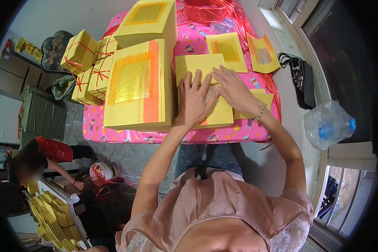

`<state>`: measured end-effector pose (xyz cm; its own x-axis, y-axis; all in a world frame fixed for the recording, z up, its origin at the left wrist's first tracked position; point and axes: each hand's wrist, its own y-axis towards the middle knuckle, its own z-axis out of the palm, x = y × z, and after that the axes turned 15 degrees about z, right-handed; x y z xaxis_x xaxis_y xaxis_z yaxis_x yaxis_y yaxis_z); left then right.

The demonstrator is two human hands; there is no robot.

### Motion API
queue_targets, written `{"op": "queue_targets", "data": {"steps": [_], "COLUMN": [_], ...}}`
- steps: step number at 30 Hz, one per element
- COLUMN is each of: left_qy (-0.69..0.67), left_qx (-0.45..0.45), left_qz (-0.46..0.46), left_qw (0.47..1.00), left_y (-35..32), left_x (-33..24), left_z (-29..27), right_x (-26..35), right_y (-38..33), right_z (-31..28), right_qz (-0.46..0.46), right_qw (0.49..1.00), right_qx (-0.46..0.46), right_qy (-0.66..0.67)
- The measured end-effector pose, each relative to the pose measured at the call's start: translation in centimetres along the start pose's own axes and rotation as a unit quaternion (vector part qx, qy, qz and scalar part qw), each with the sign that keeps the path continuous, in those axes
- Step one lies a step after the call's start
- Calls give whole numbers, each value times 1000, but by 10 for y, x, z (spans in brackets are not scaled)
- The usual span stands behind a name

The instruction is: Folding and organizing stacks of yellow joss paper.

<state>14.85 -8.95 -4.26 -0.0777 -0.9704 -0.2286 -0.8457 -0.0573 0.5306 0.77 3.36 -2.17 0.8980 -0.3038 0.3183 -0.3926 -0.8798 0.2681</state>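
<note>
My left hand (196, 100) lies with fingers spread on yellow paper (221, 117) at the middle of the table's near side. Beside it, my right hand (238, 91) rests with fingers stretched out, its fingertips on the lower edge of an upper yellow piece (194, 64). Whether these two pieces are one folded sheet, I cannot tell. Left of my hands rises a tall stack of yellow paper (128, 84), its top sheet bearing a gold square and an orange strip. Other yellow sheets lie under and beyond my right hand, one with a gold square (225, 51).
A second tall paper stack (147, 17) stands behind. Bundles tied with red string (79, 51) sit at the left. Red strands surround a red basket (206, 10). On the right ledge are a black pouch with keys (302, 86) and a bagged bottle (329, 126). Another person (50, 155) works lower left.
</note>
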Motion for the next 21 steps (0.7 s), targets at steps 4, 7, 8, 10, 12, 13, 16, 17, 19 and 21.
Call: {"op": "queue_targets", "data": {"steps": [4, 7, 8, 10, 12, 13, 16, 17, 19, 21], "left_qy": [-1, -1, 2, 4, 5, 3, 28, 57, 45, 34], "left_qx": [1, 5, 5, 8, 13, 15, 30, 39, 46, 55], "left_qz": [3, 8, 13, 11, 10, 9, -7, -24, -35, -48], "left_qw": [1000, 1000, 1000, 1000, 1000, 1000, 999, 997, 997, 997], "left_y": [0, -2, -2, -2, -2, -2, -6, -7, -11, -14], "left_x": [0, 1, 1, 1, 1, 2, -1, -2, 0, 0], "left_z": [0, 0, 0, 1, 1, 1, -3, -5, -8, -9], "right_x": [2, 5, 3, -3, -3, -3, -6, -6, -6, -5], "right_y": [-12, -20, -22, -23, -23, -24, -26, -27, -27, -26], "right_z": [-6, -8, -6, -1, 1, 1, 2, 2, 2, 1], "right_qz": [25, 34, 35, 25, 28, 32, 30, 33, 31, 28], "right_qw": [997, 995, 995, 997, 997, 997, 997, 997, 996, 996], "right_qx": [41, 68, 69, 67, 72, 74, 74, 74, 79, 82], "right_qy": [-57, -70, -68, -26, -11, 0, -11, -10, -22, -26]}}
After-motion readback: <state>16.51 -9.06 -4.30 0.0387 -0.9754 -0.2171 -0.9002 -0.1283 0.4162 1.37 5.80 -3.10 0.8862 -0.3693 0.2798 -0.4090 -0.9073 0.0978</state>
